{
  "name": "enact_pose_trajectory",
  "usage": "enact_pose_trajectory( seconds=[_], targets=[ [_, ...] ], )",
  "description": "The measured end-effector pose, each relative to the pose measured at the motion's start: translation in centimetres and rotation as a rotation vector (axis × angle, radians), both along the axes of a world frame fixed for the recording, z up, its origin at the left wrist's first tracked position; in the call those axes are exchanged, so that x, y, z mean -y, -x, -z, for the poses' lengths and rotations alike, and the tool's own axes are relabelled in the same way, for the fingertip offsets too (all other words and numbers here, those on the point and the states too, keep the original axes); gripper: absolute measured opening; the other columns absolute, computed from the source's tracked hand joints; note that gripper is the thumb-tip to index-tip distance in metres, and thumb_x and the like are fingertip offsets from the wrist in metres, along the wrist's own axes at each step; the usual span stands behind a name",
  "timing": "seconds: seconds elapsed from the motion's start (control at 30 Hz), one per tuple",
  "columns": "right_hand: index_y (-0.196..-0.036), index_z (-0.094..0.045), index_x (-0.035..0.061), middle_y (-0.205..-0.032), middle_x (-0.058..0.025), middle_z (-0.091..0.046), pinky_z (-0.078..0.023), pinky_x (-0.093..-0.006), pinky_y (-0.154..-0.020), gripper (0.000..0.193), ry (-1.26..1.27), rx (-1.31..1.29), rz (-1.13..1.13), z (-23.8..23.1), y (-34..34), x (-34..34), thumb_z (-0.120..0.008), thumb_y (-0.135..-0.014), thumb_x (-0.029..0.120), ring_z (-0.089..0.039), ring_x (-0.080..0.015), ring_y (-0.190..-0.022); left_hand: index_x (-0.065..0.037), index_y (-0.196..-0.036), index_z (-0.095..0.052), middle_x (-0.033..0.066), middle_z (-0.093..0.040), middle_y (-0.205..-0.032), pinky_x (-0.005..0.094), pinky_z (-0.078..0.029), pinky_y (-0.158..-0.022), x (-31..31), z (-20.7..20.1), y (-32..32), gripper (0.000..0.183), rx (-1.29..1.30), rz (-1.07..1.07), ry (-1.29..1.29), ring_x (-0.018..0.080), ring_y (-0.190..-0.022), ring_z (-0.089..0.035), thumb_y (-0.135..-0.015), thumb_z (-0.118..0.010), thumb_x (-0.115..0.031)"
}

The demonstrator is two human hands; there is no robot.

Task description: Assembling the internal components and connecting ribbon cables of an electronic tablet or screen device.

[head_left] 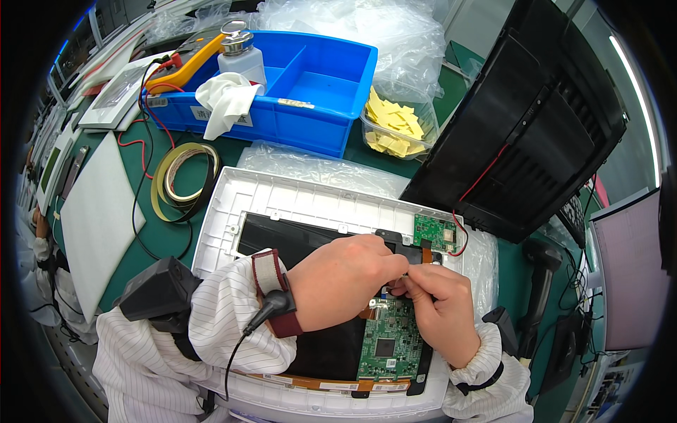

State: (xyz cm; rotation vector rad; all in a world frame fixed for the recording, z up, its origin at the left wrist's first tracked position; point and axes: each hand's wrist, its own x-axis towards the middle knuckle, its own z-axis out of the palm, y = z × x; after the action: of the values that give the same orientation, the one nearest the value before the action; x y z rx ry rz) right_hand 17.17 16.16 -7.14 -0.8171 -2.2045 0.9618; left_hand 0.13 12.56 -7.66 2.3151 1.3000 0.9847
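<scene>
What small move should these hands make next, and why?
Perhaps ease the right hand slightly aside, the left hand steadying: they meet near the upper end of the large green circuit board, below an orange ribbon cable, and largely hide what lies between them.

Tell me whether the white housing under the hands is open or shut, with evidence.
Open. The white housing shows its ribbed inner rim, and the larger green circuit board lies exposed, with no cover over it.
</scene>
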Motion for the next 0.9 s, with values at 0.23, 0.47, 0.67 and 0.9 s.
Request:
enact_pose_trajectory(
  seconds=[0.23,0.47,0.67,0.9],
  targets=[
    [-0.084,-0.059,-0.0064,-0.069,-0.0131,-0.059,-0.048,-0.0264,-0.053,0.011,0.007,0.008,-0.004,-0.20,-0.02,0.10,-0.052,-0.076,-0.007,-0.060,-0.0208,-0.060,-0.003,-0.079,-0.056,0.0115,-0.053,-0.069,0.0354,-0.045,-0.060,0.18,-0.26,-0.09,0.009,0.052,-0.002,0.019,0.0281,-0.069,-0.054,-0.070,-0.057,-0.001],
    [-0.086,-0.059,-0.0065,-0.071,-0.0129,-0.060,-0.048,-0.0259,-0.053,0.011,0.092,-0.029,0.021,-0.10,0.00,0.38,-0.052,-0.077,-0.007,-0.061,-0.0200,-0.061,-0.002,-0.078,-0.057,0.0107,-0.055,-0.073,0.0355,-0.045,-0.062,0.35,-0.56,-0.24,0.006,0.092,-0.029,0.049,0.0286,-0.072,-0.055,-0.072,-0.057,-0.001],
    [-0.085,-0.059,-0.0056,-0.071,-0.0123,-0.060,-0.047,-0.0257,-0.053,0.010,0.110,-0.010,0.035,-0.26,-0.04,0.12,-0.052,-0.078,-0.004,-0.061,-0.0194,-0.062,-0.002,-0.075,-0.057,0.0095,-0.057,-0.072,0.0343,-0.045,-0.062,-0.02,-0.11,-0.43,0.006,0.128,-0.061,0.002,0.0269,-0.070,-0.055,-0.069,-0.060,-0.002],
    [-0.085,-0.059,-0.0055,-0.070,-0.0121,-0.060,-0.047,-0.0262,-0.054,0.010,0.121,-0.031,0.044,-0.13,0.14,0.15,-0.052,-0.079,-0.003,-0.061,-0.0199,-0.061,-0.002,-0.076,-0.058,0.0095,-0.057,-0.072,0.0332,-0.046,-0.062,0.20,-0.28,-0.28,0.007,0.105,-0.054,-0.025,0.0263,-0.070,-0.056,-0.069,-0.060,-0.001]
  ],
)
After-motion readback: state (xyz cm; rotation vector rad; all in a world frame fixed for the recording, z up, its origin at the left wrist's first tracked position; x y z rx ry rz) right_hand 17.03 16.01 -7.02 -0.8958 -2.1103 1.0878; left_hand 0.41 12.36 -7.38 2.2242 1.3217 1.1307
